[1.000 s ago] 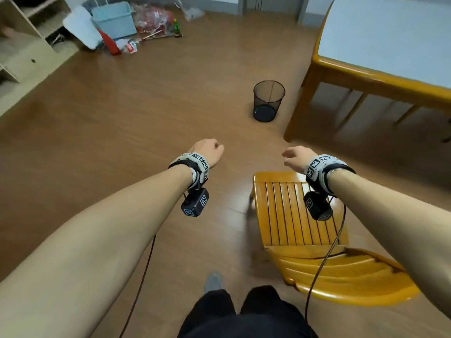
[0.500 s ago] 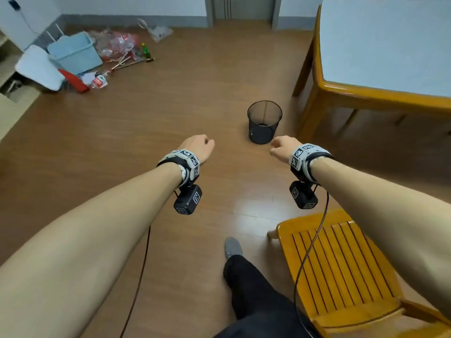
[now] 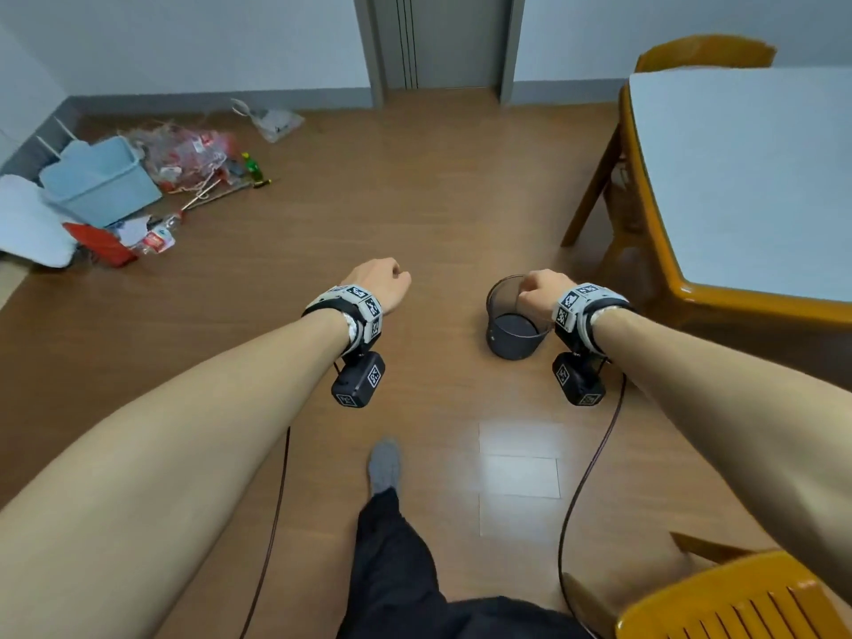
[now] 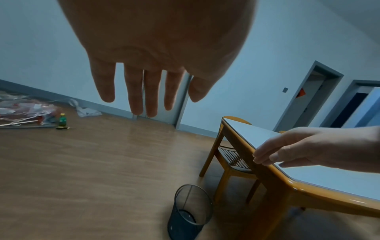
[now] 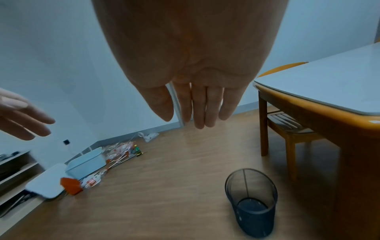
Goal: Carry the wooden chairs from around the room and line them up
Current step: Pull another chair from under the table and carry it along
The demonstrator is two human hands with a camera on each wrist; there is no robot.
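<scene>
One slatted wooden chair (image 3: 737, 601) stands on the floor at the bottom right of the head view, behind my arms. A second chair (image 3: 705, 50) shows its curved back beyond the table's far side. In the wrist views a chair seat (image 4: 232, 159) (image 5: 287, 126) is tucked under the table. My left hand (image 3: 382, 281) and right hand (image 3: 539, 288) are held out in front of me at waist height, apart from any chair. Both hold nothing, and their fingers (image 4: 144, 91) (image 5: 197, 105) hang relaxed.
A wooden table with a pale top (image 3: 747, 177) fills the right side. A black mesh bin (image 3: 514, 325) stands on the floor by its corner, under my right hand. A blue box (image 3: 99, 184) and bagged litter (image 3: 193, 154) lie at the left wall. A door (image 3: 442, 39) is ahead.
I have walked forward: the slatted chair slid from under my right arm to the bottom right corner, and the bin, table and door came closer. Both hands stayed empty.
</scene>
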